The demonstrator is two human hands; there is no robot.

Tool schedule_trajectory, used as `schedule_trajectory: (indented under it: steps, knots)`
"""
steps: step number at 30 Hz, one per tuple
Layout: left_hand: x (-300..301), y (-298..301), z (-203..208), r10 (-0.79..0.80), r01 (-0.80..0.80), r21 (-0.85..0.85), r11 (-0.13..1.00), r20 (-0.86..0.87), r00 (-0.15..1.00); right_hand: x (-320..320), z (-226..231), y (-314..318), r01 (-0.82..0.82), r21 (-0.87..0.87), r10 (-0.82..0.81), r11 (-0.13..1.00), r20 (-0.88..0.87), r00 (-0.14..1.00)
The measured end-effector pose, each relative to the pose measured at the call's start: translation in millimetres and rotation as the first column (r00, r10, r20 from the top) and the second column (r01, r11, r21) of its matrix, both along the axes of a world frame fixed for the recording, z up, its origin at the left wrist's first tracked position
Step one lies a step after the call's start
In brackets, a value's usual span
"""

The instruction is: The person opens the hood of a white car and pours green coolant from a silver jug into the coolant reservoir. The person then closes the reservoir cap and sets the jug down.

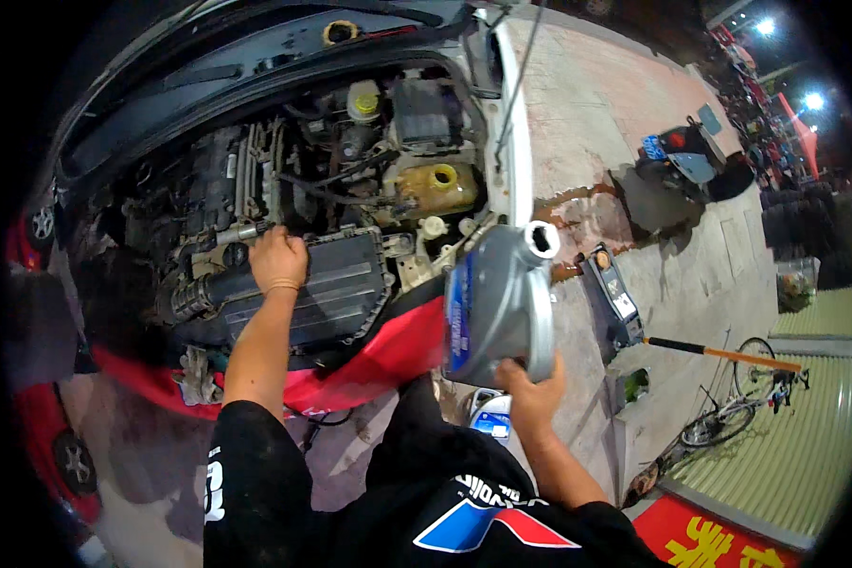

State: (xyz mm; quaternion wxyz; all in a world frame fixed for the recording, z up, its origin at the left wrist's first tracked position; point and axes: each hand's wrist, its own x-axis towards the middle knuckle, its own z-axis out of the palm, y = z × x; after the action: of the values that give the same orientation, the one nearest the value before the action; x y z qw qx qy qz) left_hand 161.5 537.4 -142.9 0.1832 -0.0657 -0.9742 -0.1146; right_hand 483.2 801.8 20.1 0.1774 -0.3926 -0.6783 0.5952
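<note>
My right hand (534, 383) grips the handle of a grey plastic oil jug (488, 293), which stands upright beside the car's front edge. The jug's mouth shows with no cap on it. Over the open engine bay, my left hand (279, 258) has its fingers curled at the edge of the black air filter housing (327, 284); whatever they hold is too hidden to name. A round black cap (235, 255) and a silver pipe (239, 232) lie just left of that hand.
A yellowed coolant tank (445, 192), a reservoir with a yellow cap (363, 100) and a black box (424, 112) fill the bay's right side. The red bumper (379, 355) borders it. Another jug (489, 417), a floor jack (615, 298), a scooter (688, 163) and a bicycle (743, 402) stand around.
</note>
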Motion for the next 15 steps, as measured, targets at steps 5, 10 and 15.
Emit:
schedule_trajectory:
  steps: [5, 10, 15]
  knots:
    - [19.9, 3.6, 35.7, 0.078, -0.071, 0.119, 0.990, -0.058, 0.995, -8.9, 14.9, -15.1, -0.165, -0.073, 0.165, 0.984, 0.000, 0.986]
    - [176.9, 99.1, 188.4, -0.644, 0.355, 0.654, 0.668, 0.269, 0.716, -3.8, 10.7, -33.4, -0.368, -0.047, 0.370, 0.929, 0.122, 0.921]
    - [189.6, 110.8, 226.4, -0.621, 0.289, 0.556, 0.779, 0.619, 0.481, -14.3, -3.4, -37.4, -0.754, -0.024, 0.754, 0.656, 0.060, 0.654]
